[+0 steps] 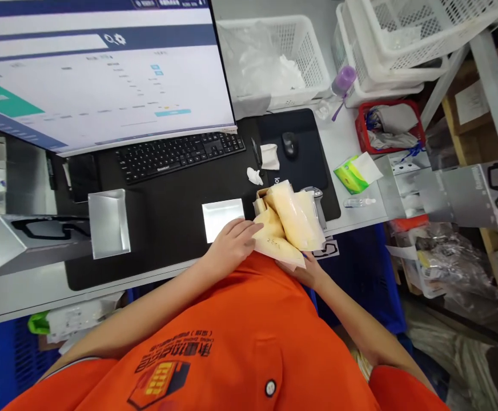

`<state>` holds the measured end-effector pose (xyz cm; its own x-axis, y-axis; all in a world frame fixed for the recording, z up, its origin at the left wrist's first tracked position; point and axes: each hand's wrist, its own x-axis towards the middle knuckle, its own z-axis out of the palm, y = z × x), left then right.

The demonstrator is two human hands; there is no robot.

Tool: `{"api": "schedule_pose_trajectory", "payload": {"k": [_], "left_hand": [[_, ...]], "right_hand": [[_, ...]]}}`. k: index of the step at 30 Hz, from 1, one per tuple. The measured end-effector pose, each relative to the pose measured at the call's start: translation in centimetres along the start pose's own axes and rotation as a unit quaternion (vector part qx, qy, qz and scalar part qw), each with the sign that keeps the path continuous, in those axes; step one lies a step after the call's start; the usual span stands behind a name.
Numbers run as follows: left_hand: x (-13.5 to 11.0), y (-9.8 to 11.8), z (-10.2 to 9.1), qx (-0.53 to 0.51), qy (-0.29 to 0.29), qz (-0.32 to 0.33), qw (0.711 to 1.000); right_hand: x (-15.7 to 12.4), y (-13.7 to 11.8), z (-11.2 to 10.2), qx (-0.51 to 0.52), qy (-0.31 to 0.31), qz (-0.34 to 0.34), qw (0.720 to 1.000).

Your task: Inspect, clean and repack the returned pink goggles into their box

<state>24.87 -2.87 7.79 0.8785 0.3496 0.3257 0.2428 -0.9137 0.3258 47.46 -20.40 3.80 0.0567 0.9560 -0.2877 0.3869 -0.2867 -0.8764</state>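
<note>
Soft pale yellow packets (296, 217) in clear plastic lie bunched at the desk's front edge, against my orange shirt. Handwriting marks the lower one. My left hand (231, 246) has its fingers closed on the left edge of this lower packet; its thumb is hidden. From below and to the right, my right hand (306, 271) grips the packets, its fingers mostly covered. A brown cardboard edge (261, 200) shows behind them. Beside my left hand lies a silvery-white square box piece (222, 218). A grey handheld scanner (317, 205) sits partly behind the packets.
A monitor (103, 74) and black keyboard (180, 153) stand at the back left. An open grey box (108, 224) sits left. The mouse (290, 145), crumpled paper (254, 176), tissue pack (354, 174), red basket (360, 128) and white baskets (317, 68) are toward the right.
</note>
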Motion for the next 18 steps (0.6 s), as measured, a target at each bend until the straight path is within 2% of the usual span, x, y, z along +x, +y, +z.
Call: {"api": "schedule_pose_trajectory", "payload": {"k": [4, 7, 9, 12, 15, 18], "left_hand": [[-1.0, -0.6, -0.4, -0.036, -0.015, -0.002, 0.999], [-1.3, -1.1, -0.7, -0.080, -0.036, -0.018, 0.996], [-1.3, -1.2, -0.9, -0.081, -0.036, -0.014, 0.996], [-1.1, -1.1, -1.0, -0.049, -0.016, 0.007, 0.999], [-1.0, -0.8, -1.1, -0.049, -0.001, 0.013, 0.999], [-1.1, -0.7, -1.2, -0.070, -0.005, -0.002, 0.998]], "right_hand": [[-5.4, -0.2, -1.2, -0.141, 0.052, -0.061, 0.987], [-6.2, -0.6, -2.1, -0.210, 0.092, -0.105, 0.968], [-4.8, -1.1, -2.5, -0.235, 0.112, -0.131, 0.957], [-1.3, -2.1, -2.4, -0.286, 0.159, -0.145, 0.934], [2.0, -3.2, -2.2, -0.327, 0.196, -0.067, 0.922], [3.9, -3.5, -1.9, -0.311, 0.180, 0.032, 0.933]]}}
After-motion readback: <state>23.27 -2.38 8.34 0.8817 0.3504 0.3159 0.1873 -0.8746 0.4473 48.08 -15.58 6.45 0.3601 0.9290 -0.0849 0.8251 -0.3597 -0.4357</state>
